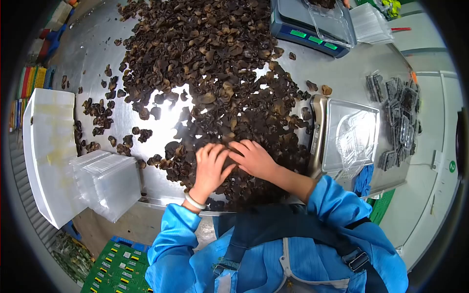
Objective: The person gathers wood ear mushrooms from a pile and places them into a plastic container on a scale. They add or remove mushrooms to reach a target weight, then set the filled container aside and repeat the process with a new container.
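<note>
Dark brown, curled pieces that look like dried fungus (195,49) lie in a wide heap over the metal table. At the near part of this heap my left hand (211,166) rests on the pieces, fingers bent and slightly apart, a pale bangle on its wrist. My right hand (253,158) reaches in from the right, palm down, its fingertips close to those of my left hand. Both hands touch the dark pieces. What lies under the fingers is hidden, and no piece is plainly gripped in either hand.
Stacked clear trays (110,183) and a white box (49,151) stand left. A scale (315,24) with green displays is at the back; another scale (349,134) bears clear plastic at right, beside filled packs (403,115). A blue cloth (363,180) lies near the right edge.
</note>
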